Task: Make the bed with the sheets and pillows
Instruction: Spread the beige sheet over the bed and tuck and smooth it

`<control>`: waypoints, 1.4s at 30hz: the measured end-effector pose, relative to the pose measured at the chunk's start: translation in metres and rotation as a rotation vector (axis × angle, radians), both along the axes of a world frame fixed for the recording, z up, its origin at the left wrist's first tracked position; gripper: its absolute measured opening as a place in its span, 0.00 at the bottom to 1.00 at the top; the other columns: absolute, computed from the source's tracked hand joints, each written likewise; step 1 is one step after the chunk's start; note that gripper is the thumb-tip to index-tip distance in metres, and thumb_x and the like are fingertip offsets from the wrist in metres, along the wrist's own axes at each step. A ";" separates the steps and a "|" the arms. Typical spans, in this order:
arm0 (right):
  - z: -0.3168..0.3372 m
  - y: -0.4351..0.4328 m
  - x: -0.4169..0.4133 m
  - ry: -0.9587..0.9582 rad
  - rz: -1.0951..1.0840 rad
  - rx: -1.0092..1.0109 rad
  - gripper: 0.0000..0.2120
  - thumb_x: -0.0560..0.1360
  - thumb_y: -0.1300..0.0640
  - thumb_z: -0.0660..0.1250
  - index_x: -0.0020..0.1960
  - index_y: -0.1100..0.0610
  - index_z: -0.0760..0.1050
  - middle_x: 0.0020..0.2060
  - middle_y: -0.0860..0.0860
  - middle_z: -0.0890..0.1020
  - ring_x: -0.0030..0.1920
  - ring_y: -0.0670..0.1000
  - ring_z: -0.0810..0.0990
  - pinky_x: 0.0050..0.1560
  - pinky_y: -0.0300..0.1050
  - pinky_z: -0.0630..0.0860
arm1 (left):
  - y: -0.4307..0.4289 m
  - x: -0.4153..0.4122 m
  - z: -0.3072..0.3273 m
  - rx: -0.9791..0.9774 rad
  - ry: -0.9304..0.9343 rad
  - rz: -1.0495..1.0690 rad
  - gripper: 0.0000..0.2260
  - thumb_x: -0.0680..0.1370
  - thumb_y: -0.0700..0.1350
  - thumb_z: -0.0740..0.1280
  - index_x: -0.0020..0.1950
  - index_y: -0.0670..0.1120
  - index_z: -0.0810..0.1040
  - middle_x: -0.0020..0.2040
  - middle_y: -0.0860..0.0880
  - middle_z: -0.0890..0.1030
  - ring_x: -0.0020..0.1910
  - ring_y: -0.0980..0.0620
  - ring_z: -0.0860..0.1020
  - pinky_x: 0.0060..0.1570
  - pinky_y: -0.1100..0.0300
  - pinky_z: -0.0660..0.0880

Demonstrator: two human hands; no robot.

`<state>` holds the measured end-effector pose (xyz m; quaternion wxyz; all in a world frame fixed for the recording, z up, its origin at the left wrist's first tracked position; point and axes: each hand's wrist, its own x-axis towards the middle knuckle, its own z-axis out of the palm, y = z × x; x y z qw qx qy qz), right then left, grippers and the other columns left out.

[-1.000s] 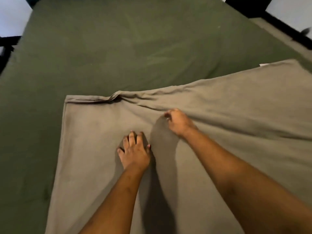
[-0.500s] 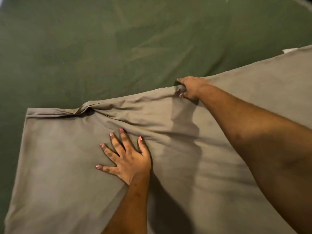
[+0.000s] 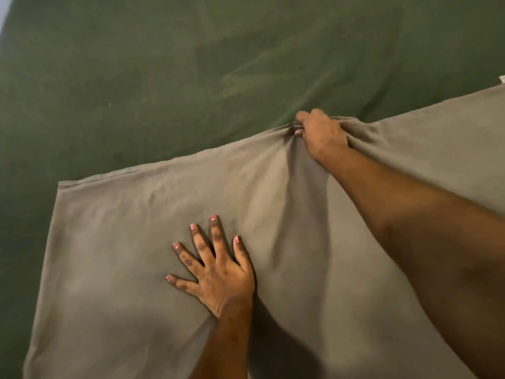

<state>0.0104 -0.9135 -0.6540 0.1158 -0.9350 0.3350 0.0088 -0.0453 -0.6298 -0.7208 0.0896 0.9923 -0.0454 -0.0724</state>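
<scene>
A grey top sheet (image 3: pixel 114 258) lies over the near part of the bed, on a dark green fitted sheet (image 3: pixel 191 72) that covers the mattress. Its far edge runs slanting from the left corner up to the right. My right hand (image 3: pixel 319 134) is shut on that far edge, and the cloth bunches into folds around the fist. My left hand (image 3: pixel 216 274) lies flat on the grey sheet nearer to me, fingers spread, holding nothing. No pillows are in view.
A small white tag or cloth corner (image 3: pixel 501 79) shows at the right edge, at the grey sheet's far corner. A pale strip of floor or wall (image 3: pixel 4 15) shows at the top left beyond the mattress.
My right hand has pulled the grey sheet's far edge further up the bed. The folded-over lump at the left of that edge has flattened out. My left hand has stayed pressed flat.
</scene>
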 end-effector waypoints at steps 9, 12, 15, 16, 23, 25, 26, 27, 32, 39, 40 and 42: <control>-0.019 0.017 0.002 -0.037 0.055 0.064 0.24 0.80 0.56 0.59 0.74 0.45 0.59 0.72 0.50 0.61 0.68 0.63 0.63 0.68 0.57 0.65 | 0.000 0.000 -0.002 -0.011 -0.015 0.007 0.27 0.76 0.65 0.38 0.75 0.66 0.41 0.79 0.55 0.47 0.77 0.44 0.40 0.67 0.32 0.36; -0.011 0.015 -0.020 -0.125 0.106 0.169 0.27 0.80 0.62 0.57 0.76 0.47 0.57 0.76 0.51 0.57 0.72 0.59 0.61 0.73 0.50 0.60 | -0.001 0.000 0.000 -0.046 -0.016 -0.007 0.27 0.76 0.65 0.41 0.76 0.65 0.47 0.79 0.54 0.51 0.77 0.43 0.43 0.67 0.31 0.38; 0.004 0.016 -0.054 -0.129 0.101 0.121 0.28 0.79 0.65 0.54 0.77 0.50 0.56 0.75 0.53 0.58 0.73 0.57 0.62 0.74 0.47 0.57 | -0.001 -0.001 0.002 -0.050 -0.017 -0.029 0.27 0.77 0.65 0.42 0.76 0.64 0.49 0.79 0.53 0.52 0.77 0.42 0.43 0.66 0.29 0.38; 0.010 0.016 -0.069 -0.115 0.084 0.098 0.28 0.79 0.66 0.54 0.77 0.50 0.56 0.75 0.53 0.58 0.72 0.57 0.62 0.74 0.47 0.57 | 0.000 -0.002 0.004 -0.043 -0.017 -0.040 0.26 0.78 0.65 0.42 0.76 0.64 0.49 0.79 0.52 0.51 0.77 0.42 0.43 0.66 0.29 0.38; 0.047 0.005 -0.180 0.170 -0.104 0.138 0.30 0.76 0.63 0.60 0.75 0.50 0.59 0.71 0.54 0.65 0.69 0.59 0.66 0.70 0.53 0.65 | -0.014 -0.022 0.041 -0.034 0.092 -0.315 0.24 0.82 0.54 0.49 0.78 0.54 0.54 0.79 0.51 0.53 0.77 0.46 0.48 0.69 0.31 0.44; 0.056 -0.008 -0.202 0.249 -0.127 0.131 0.28 0.76 0.64 0.60 0.75 0.50 0.61 0.71 0.55 0.66 0.69 0.58 0.67 0.70 0.52 0.66 | -0.038 -0.042 0.053 -0.034 0.133 -0.421 0.25 0.82 0.57 0.49 0.79 0.52 0.51 0.79 0.52 0.50 0.77 0.46 0.47 0.70 0.34 0.46; 0.058 -0.017 -0.210 0.278 -0.133 0.129 0.29 0.76 0.64 0.61 0.75 0.50 0.61 0.71 0.55 0.66 0.70 0.58 0.66 0.70 0.51 0.65 | -0.054 -0.051 0.054 -0.028 0.153 -0.481 0.26 0.82 0.58 0.49 0.79 0.52 0.50 0.79 0.52 0.49 0.77 0.46 0.46 0.70 0.35 0.46; 0.059 -0.027 -0.215 0.301 -0.136 0.128 0.29 0.75 0.64 0.62 0.75 0.51 0.62 0.71 0.55 0.66 0.70 0.58 0.66 0.70 0.51 0.65 | -0.071 -0.059 0.055 -0.024 0.167 -0.540 0.28 0.81 0.60 0.49 0.79 0.52 0.49 0.79 0.52 0.48 0.77 0.46 0.45 0.71 0.36 0.46; 0.034 -0.082 -0.209 0.313 -0.073 0.105 0.27 0.75 0.63 0.59 0.74 0.50 0.63 0.71 0.54 0.65 0.70 0.58 0.66 0.70 0.52 0.65 | -0.158 -0.092 0.041 -0.042 0.175 -0.542 0.31 0.81 0.61 0.47 0.79 0.48 0.42 0.79 0.52 0.42 0.77 0.42 0.39 0.71 0.37 0.39; 0.007 -0.128 -0.161 0.226 0.149 0.041 0.29 0.79 0.51 0.61 0.77 0.48 0.54 0.76 0.46 0.56 0.74 0.55 0.58 0.72 0.55 0.62 | -0.241 -0.091 0.020 -0.113 -0.002 -0.284 0.26 0.82 0.55 0.47 0.79 0.50 0.47 0.79 0.53 0.47 0.77 0.45 0.42 0.72 0.40 0.41; 0.007 -0.137 -0.155 0.216 0.178 0.023 0.31 0.79 0.49 0.61 0.78 0.49 0.51 0.77 0.46 0.54 0.75 0.55 0.56 0.73 0.54 0.60 | -0.245 -0.091 0.018 -0.120 -0.038 -0.254 0.26 0.82 0.55 0.47 0.79 0.51 0.48 0.79 0.54 0.49 0.78 0.46 0.44 0.73 0.41 0.41; 0.006 -0.153 -0.145 0.209 0.217 -0.004 0.34 0.79 0.45 0.61 0.78 0.51 0.48 0.77 0.47 0.53 0.76 0.56 0.54 0.75 0.51 0.56 | -0.246 -0.092 0.015 -0.129 -0.086 -0.224 0.25 0.82 0.54 0.46 0.79 0.51 0.51 0.79 0.54 0.52 0.78 0.47 0.46 0.73 0.43 0.43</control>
